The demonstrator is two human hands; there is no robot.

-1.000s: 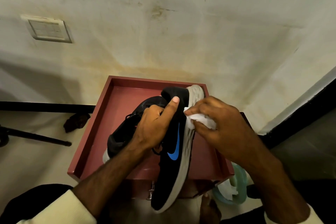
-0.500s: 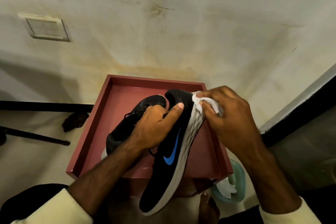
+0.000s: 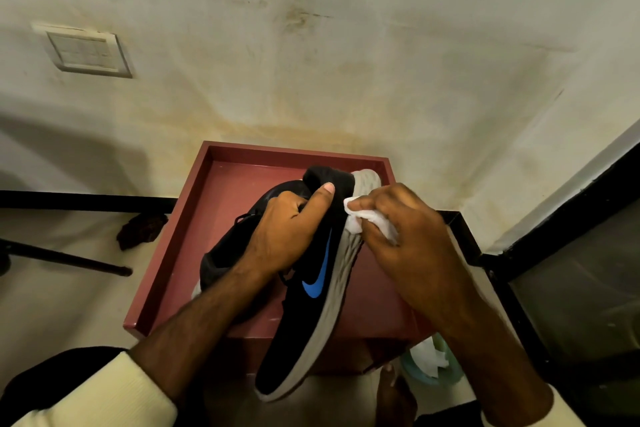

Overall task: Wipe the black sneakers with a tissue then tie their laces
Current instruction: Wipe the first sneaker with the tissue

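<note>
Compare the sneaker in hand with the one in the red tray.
The held sneaker is lifted, tilted sideways in the left hand; the tray sneaker lies in the red tray. The right hand presses a tissue to the held sneaker's pale sole; no tissue touches the tray sneaker. The held sneaker shows a blue swoosh; the tray sneaker, mostly hidden, shows none. Both are black with pale soles.
</note>
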